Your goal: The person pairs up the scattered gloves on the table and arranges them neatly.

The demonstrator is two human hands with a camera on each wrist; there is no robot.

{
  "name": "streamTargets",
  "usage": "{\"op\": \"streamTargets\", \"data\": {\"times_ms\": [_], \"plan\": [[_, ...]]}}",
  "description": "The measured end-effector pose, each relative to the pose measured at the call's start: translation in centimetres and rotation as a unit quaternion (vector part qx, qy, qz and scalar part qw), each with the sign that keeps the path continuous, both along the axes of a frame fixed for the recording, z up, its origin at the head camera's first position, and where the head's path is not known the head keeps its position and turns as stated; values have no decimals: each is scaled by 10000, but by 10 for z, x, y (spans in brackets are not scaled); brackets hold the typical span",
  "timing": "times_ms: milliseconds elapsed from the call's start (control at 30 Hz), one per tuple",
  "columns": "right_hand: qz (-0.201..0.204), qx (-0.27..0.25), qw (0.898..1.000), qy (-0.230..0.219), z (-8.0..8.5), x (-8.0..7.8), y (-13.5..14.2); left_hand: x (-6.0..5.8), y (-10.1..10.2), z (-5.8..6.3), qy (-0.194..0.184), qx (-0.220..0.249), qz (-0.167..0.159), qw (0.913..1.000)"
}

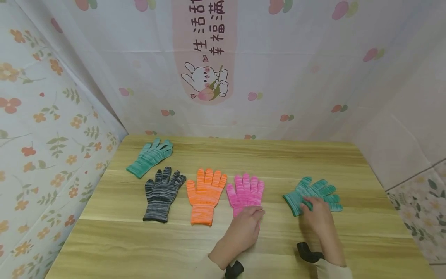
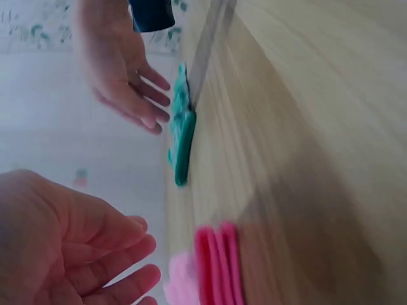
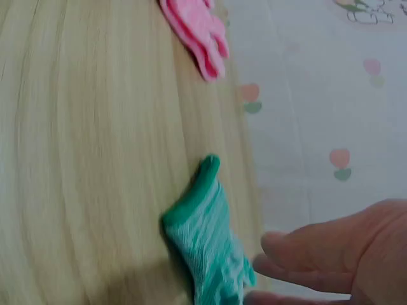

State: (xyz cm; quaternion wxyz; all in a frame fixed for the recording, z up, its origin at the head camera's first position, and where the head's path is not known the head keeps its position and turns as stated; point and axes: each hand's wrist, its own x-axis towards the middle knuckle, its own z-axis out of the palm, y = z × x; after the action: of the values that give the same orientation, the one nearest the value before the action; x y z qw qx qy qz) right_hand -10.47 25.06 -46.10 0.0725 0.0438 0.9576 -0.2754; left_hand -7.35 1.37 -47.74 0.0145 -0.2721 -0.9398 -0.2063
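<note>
My left hand (image 1: 240, 229) is over the cuff end of a pink knit glove (image 1: 246, 190), hiding part of the cuff. In the left wrist view the fingers of this hand (image 2: 76, 248) are loosely bent, with air between them and the pink glove (image 2: 219, 267). To the right, my right hand (image 1: 318, 217) hovers above a green knit glove (image 1: 311, 189) that lies aslant, its fingers pointing right. The right wrist view has the right hand's relaxed fingers (image 3: 311, 251) beside the green glove (image 3: 206, 244), holding nothing.
Left of the pink glove lie an orange glove (image 1: 205, 195) and a dark grey striped glove (image 1: 160, 197), fingers pointing away. Another green glove (image 1: 150, 157) lies slanted at the back left. A printed curtain (image 1: 139, 77) hangs behind the wooden table (image 1: 115, 232).
</note>
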Motion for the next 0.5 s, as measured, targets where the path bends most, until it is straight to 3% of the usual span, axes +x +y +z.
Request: {"op": "streamTargets", "data": {"times_ms": [233,500], "plan": [[328,293,9990,30,-9,6,6,-9,35,2,290,-508,-720,9957],[512,344,9981,10,-9,12,0,-14,53,-2,184,-873,-902,9919]]}}
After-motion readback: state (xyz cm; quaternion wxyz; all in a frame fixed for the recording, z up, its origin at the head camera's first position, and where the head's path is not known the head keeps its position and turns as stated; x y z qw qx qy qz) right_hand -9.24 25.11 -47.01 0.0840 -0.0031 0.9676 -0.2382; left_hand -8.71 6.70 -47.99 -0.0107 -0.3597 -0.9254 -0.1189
